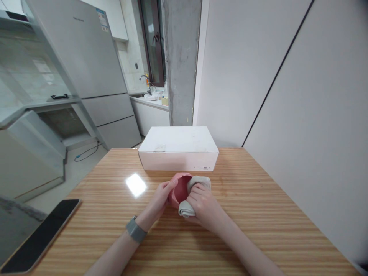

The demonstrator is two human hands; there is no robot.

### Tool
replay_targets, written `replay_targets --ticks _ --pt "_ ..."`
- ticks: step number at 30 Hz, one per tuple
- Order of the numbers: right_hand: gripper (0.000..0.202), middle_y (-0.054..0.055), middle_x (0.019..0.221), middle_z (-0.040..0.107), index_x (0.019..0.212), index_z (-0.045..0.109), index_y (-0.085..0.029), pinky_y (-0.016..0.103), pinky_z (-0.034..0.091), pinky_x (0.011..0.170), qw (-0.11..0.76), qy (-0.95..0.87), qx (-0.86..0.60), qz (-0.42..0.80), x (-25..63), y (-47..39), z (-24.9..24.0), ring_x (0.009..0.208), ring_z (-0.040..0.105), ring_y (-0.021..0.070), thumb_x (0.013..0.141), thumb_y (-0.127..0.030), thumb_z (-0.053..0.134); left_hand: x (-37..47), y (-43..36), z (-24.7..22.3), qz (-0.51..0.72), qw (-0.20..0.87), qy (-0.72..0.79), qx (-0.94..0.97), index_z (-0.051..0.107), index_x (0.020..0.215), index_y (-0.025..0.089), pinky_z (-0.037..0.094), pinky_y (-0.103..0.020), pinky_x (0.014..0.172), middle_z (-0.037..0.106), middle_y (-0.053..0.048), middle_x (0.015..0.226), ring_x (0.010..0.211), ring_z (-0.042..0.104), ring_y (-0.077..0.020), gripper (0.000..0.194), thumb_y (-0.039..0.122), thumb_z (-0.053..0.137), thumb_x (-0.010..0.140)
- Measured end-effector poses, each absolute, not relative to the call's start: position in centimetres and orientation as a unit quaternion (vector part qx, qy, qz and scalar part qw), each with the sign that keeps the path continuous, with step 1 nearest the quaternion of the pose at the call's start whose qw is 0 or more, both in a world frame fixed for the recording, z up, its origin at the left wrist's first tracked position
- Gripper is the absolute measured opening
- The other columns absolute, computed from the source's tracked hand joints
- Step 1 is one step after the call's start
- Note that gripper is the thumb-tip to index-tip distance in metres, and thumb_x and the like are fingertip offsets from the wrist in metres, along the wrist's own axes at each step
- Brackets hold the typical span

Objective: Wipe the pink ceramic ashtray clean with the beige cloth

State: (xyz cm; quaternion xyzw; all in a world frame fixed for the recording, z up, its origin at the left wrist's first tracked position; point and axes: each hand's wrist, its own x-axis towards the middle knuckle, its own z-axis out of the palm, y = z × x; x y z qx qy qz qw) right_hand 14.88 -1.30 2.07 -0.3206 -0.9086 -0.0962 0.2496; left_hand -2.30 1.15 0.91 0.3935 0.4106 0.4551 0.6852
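Observation:
A pink bowl (181, 188) is tipped on its side above the table, its hollow turned toward my right. My left hand (164, 196) grips its left rim, thumb on the near edge and the other fingers behind. Bunched in my right hand (201, 201) is a light grey cloth (187, 209), pressed against the bowl's right side at the opening. The cloth sticks out above and below my closed fingers. Part of the bowl is hidden behind the cloth and my right hand.
A white box (178, 161) stands at the table's far edge, just beyond the bowl. On the left edge of the wooden table (273, 230) lies a black phone-like slab (43, 234). A white wall (301, 134) runs along the right side.

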Motion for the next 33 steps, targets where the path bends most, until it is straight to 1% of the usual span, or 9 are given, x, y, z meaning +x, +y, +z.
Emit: replay_targets --ticks 6,8,10,13,16,19,23,28,33 --pt "0.022 0.006 0.063 0.064 0.065 0.06 -0.018 0.036 0.042 0.071 0.294 -0.893 -0.327 -0.099 15.3 -0.8 1.2 0.065 0.052 0.0202 0.078 -0.034 0.068 -1.0 0.4 0.1 0.487 0.697 0.403 0.337 0.065 0.066 0.013 0.032 -0.022 0.043 0.055 0.002 0.05 0.043 0.044 -0.0085 0.034 0.045 0.069 0.077" --pt "0.023 0.005 0.061 0.062 0.063 0.059 -0.018 0.036 0.042 0.07 0.305 -0.894 -0.308 -0.111 15.5 -0.8 1.2 0.064 0.051 0.0196 0.083 -0.03 0.063 -1.0 0.2 -0.1 0.491 0.723 0.362 0.325 0.066 0.072 0.013 0.036 -0.022 0.046 0.06 0.0 0.057 0.048 0.048 -0.0095 0.031 0.043 0.066 0.08" --pt "0.026 0.004 0.059 0.059 0.061 0.057 -0.019 0.035 0.041 0.07 0.309 -0.897 -0.29 -0.128 15.7 -0.8 1.2 0.062 0.05 0.0188 0.087 -0.022 0.056 -1.0 0.2 -0.2 0.478 0.748 0.32 0.33 0.07 0.088 0.012 0.042 -0.023 0.054 0.067 -0.004 0.072 0.06 0.056 -0.013 0.03 0.04 0.062 0.083" --pt "0.033 0.004 0.055 0.057 0.06 0.055 -0.02 0.034 0.041 0.069 0.307 -0.9 -0.27 -0.15 15.6 -1.2 1.1 0.06 0.047 0.0185 0.089 -0.009 0.045 -1.3 0.2 -0.1 0.46 0.752 0.303 0.362 0.068 0.112 0.012 0.047 -0.028 0.072 0.072 -0.009 0.095 0.083 0.063 -0.0208 0.04 0.039 0.062 0.084" --pt "0.036 0.004 0.055 0.057 0.06 0.056 -0.02 0.034 0.042 0.07 0.304 -0.904 -0.259 -0.152 15.2 -1.8 0.9 0.06 0.046 0.0186 0.09 -0.007 0.042 -1.5 0.5 0.1 0.474 0.693 0.36 0.407 0.07 0.11 0.013 0.045 -0.031 0.081 0.072 -0.01 0.101 0.091 0.062 -0.0234 0.041 0.04 0.067 0.08" --pt "0.035 0.004 0.058 0.058 0.061 0.056 -0.019 0.035 0.042 0.072 0.299 -0.909 -0.257 -0.14 15.2 -2.0 0.6 0.062 0.046 0.0182 0.091 -0.008 0.043 -1.7 0.9 0.0 0.48 0.625 0.422 0.449 0.073 0.098 0.013 0.043 -0.03 0.075 0.073 -0.008 0.092 0.083 0.06 -0.0215 0.036 0.041 0.071 0.076" --pt "0.032 0.004 0.059 0.058 0.062 0.056 -0.019 0.035 0.042 0.072 0.287 -0.911 -0.264 -0.135 15.7 -1.7 0.6 0.063 0.047 0.0184 0.09 -0.009 0.045 -1.8 0.9 -0.1 0.472 0.631 0.42 0.45 0.073 0.087 0.011 0.038 -0.026 0.059 0.068 -0.004 0.073 0.065 0.053 -0.0154 0.034 0.043 0.069 0.077" --pt "0.024 0.004 0.062 0.06 0.065 0.056 -0.02 0.037 0.043 0.072 0.282 -0.911 -0.284 -0.102 16.3 -1.2 0.9 0.065 0.048 0.0195 0.088 -0.026 0.057 -1.7 0.4 0.2 0.445 0.699 0.383 0.408 0.069 0.104 0.011 0.042 -0.025 0.051 0.067 -0.005 0.076 0.061 0.054 -0.0151 0.04 0.042 0.065 0.079" --pt "0.021 0.005 0.064 0.061 0.067 0.057 -0.02 0.038 0.042 0.073 0.286 -0.9 -0.309 -0.11 16.2 -1.0 0.5 0.067 0.05 0.0211 0.085 -0.03 0.063 -1.8 0.3 0.0 0.447 0.753 0.321 0.36 0.068 0.107 0.01 0.045 -0.024 0.053 0.069 -0.006 0.078 0.062 0.057 -0.0144 0.037 0.034 0.066 0.078"
